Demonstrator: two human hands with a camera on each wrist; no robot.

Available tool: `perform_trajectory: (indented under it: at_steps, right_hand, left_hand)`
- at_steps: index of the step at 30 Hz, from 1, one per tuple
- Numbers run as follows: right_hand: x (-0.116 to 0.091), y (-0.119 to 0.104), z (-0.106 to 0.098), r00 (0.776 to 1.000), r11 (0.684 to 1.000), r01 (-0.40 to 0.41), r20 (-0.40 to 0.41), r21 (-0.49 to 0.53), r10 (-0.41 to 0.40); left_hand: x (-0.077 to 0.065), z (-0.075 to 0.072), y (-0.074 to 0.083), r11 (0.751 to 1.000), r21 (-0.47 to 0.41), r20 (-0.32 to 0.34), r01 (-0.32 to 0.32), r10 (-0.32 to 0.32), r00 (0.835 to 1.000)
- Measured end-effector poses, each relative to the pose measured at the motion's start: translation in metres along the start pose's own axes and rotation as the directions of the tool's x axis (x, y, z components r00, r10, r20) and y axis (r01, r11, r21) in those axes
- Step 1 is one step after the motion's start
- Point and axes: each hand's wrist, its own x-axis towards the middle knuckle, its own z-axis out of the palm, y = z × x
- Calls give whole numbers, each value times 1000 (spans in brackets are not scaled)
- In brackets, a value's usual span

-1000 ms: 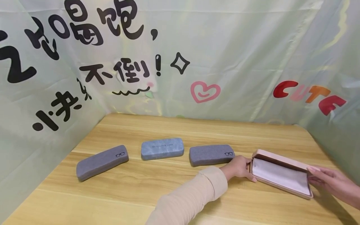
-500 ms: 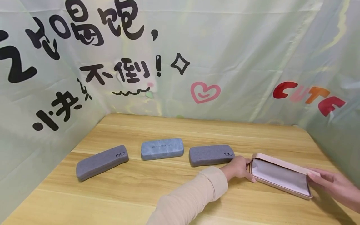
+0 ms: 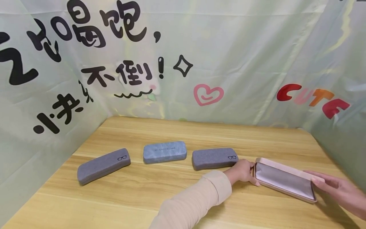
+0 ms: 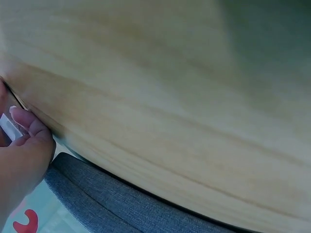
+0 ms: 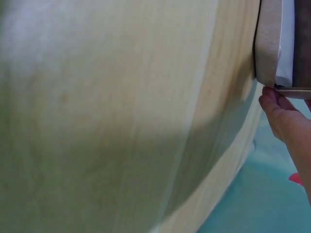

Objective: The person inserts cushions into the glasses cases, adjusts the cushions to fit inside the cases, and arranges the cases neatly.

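A pink glasses case (image 3: 286, 190) lies on the table at the right with its lid (image 3: 288, 168) raised at an angle. Pale shiny lining (image 3: 283, 179) shows inside. My left hand (image 3: 243, 170) grips the case's left end between thumb and fingers. At the other end, my right hand (image 3: 338, 187) pinches the lid's corner, thumb on its outer face. In the right wrist view that hand (image 5: 286, 114) reaches the corner of the pink case (image 5: 268, 46), whose lid shows a dark brown inside (image 5: 302, 43). A grey glasses case (image 3: 214, 158) lies right beside my left hand.
A marbled blue case (image 3: 165, 152) rests left of the nearer grey one, and another grey case (image 3: 104, 165) with a glasses print sits farther left. The wooden table (image 3: 114, 203) ends at a pale printed curtain (image 3: 246, 63) behind and on both sides.
The pink lid has swung lower over the case, moving with my right hand, and the lining looks darker. The left hand and the other cases stay in place.
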Motion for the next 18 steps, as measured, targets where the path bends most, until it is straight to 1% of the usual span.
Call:
perform_trajectory:
  at_steps: [2,4,8,12,18]
  right_hand:
    - [0,-1,-1,1000,999,-6,-5,-49,5]
    - [1,-1,-2,1000,997,-3,6,-72,4]
    - [3,2,-3,999,997,-11,45,-74,14]
    - [4,3,-4,998,997,-15,57,-78,20]
    - [0,0,-2,1000,995,22,18,-95,-21]
  left_hand:
    - [0,0,0,1000,-7,-3,1,-1,1000]
    - [-1,-1,0,1000,-15,-5,5,-6,1000]
    - [-1,-1,0,1000,-27,-11,8,-8,1000]
    - [-2,0,0,999,-36,-13,3,-4,1000]
    - [0,1,0,1000,-28,-24,-3,2,1000]
